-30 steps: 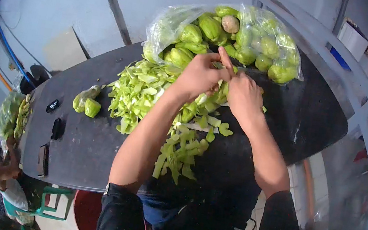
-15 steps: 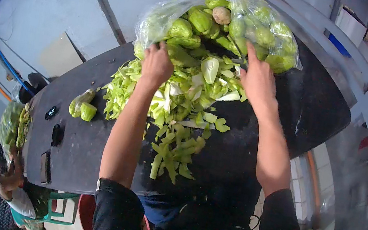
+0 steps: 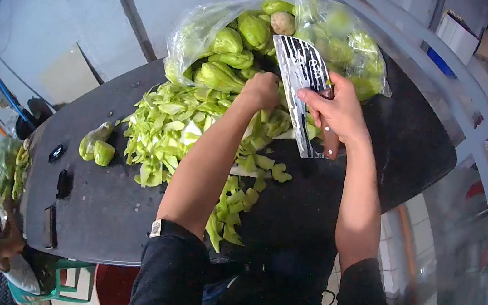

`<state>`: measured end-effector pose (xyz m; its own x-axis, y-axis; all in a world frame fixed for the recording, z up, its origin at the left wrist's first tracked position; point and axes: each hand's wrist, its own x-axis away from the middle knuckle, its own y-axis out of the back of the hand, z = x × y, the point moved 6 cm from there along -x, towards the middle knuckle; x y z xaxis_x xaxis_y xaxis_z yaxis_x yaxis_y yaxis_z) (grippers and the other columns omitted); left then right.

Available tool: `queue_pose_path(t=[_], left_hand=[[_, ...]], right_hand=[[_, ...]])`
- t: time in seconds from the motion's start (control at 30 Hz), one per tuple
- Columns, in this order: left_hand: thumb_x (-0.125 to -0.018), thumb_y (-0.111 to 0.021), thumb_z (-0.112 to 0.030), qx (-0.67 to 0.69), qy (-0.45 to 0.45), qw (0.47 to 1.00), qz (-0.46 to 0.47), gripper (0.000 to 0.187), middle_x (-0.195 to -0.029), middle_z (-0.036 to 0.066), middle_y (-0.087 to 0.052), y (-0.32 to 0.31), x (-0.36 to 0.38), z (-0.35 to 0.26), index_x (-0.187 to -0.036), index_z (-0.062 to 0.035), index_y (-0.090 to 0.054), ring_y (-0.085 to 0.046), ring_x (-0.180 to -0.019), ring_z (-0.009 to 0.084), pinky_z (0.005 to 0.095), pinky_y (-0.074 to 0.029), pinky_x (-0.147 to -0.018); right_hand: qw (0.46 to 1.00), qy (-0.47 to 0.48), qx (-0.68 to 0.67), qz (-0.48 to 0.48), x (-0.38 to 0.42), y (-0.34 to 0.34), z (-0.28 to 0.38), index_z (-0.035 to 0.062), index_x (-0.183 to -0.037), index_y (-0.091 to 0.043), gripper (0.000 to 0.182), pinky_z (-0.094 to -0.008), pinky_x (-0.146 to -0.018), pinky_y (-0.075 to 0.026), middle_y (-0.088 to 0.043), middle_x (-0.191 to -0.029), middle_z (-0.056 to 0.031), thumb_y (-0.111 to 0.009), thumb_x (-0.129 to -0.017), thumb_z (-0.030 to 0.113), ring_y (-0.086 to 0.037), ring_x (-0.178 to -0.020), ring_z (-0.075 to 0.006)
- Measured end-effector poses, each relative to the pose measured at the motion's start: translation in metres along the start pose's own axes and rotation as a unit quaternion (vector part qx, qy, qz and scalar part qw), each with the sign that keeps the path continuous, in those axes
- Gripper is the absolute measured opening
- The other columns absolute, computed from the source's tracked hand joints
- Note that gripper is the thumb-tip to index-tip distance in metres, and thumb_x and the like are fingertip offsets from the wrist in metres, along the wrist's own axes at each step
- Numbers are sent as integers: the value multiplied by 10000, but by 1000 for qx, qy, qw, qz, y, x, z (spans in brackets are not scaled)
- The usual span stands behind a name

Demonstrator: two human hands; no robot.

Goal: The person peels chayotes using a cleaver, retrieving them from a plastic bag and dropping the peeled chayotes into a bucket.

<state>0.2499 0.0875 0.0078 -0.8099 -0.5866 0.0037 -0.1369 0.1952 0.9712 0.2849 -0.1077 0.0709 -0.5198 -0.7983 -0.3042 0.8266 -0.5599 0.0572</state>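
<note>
My right hand (image 3: 341, 111) grips a cleaver (image 3: 299, 88) by its brown wooden handle, its broad blade tilted up and to the left, marked with dark and light streaks. My left hand (image 3: 261, 92) is closed at the mouth of a clear plastic bag (image 3: 188, 37), just left of the blade. Its fingertips are hidden, so what they hold, if anything, does not show. Green chayotes (image 3: 228, 41) fill the bag, with one round beige vegetable (image 3: 283, 23) among them. Below my hands spreads a heap of sliced chayote (image 3: 166, 122).
Two chayote pieces (image 3: 104, 153), one under plastic, lie left on the dark table (image 3: 115, 215). Small black objects (image 3: 64, 184) and a phone-like slab (image 3: 50, 227) sit near its left edge. Another person (image 3: 6, 243) is at lower left. A pale metal railing (image 3: 479, 143) runs along the right.
My right hand has lifted the cleaver up over the heap, so its blade now shows fully. My left hand has moved right, from the bag's left edge to its middle.
</note>
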Motion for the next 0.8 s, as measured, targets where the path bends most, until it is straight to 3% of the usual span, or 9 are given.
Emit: queue_pose_path(t=[0.07,0.13,0.23,0.33,0.4,0.53,0.63,0.7,0.8], left_hand=[[-755,-708,-157,38,-46,998,-9,421,-1082,195,-686,0,1,19,-1144,-17,-626,-668,-1013,335,432,-554,-850],[-809,-652,-104,346,-62,936,27,310,-1066,183,-672,5,13,40,-1095,14,-622,-663,-955,306,425,-583,-755],[-900,-537,-44,725,4,689,-19,223,-1075,175,-630,30,51,65,-1099,39,-592,-635,-951,306,402,-610,-718],[-958,-516,-200,867,29,498,-6,365,-1202,203,-563,42,92,83,-1212,62,-504,-592,-1057,347,435,-572,-854],[-980,-480,-311,908,93,407,-23,414,-1186,207,-559,39,124,88,-1254,0,-471,-579,-1029,386,414,-561,-818],[-1007,-319,-499,912,42,399,-82,498,-1074,146,-579,50,169,90,-1175,-74,-517,-570,-923,275,398,-471,-729],[-1020,-277,-502,910,75,382,-141,519,-1047,105,-599,49,183,105,-1203,-94,-539,-574,-925,246,392,-468,-746],[-1026,-282,-493,899,-26,426,-99,542,-1156,106,-618,52,186,108,-1267,-85,-545,-604,-1019,258,460,-471,-878],[-1027,-285,-483,866,-8,481,-133,540,-1136,115,-631,56,198,107,-1287,-85,-541,-612,-1047,256,456,-477,-925]], right_hand=[[1000,2,-6,5,1,-1,0,38,-873,-556,173,-249,-392,-356,-528,-554,6,-719,-847,91,-470,-415,-72],[999,-13,-28,26,2,-3,-2,34,-858,-547,146,-255,-393,-358,-535,-556,-7,-676,-882,99,-471,-414,-79],[998,-14,-54,33,3,-11,-2,48,-822,-521,177,-259,-391,-362,-498,-538,0,-632,-926,138,-456,-408,-88],[994,-43,-85,46,5,-28,-8,64,-780,-489,243,-264,-386,-368,-461,-525,13,-626,-942,181,-444,-404,-94],[992,-48,-56,101,7,-47,-14,69,-754,-490,270,-262,-386,-382,-474,-525,10,-629,-944,202,-464,-403,-95],[982,-62,-8,176,21,-92,-21,68,-723,-489,329,-266,-381,-408,-489,-517,6,-614,-959,259,-485,-396,-98],[972,-81,20,220,31,-115,-20,31,-754,-514,322,-290,-382,-406,-505,-499,-13,-581,-978,252,-480,-398,-96],[968,-86,31,235,32,-123,-22,29,-778,-514,305,-291,-383,-407,-503,-499,-13,-580,-979,249,-481,-402,-95],[963,-96,18,250,38,-128,-21,68,-809,-486,275,-264,-388,-418,-469,-527,15,-588,-980,257,-475,-429,-80]])
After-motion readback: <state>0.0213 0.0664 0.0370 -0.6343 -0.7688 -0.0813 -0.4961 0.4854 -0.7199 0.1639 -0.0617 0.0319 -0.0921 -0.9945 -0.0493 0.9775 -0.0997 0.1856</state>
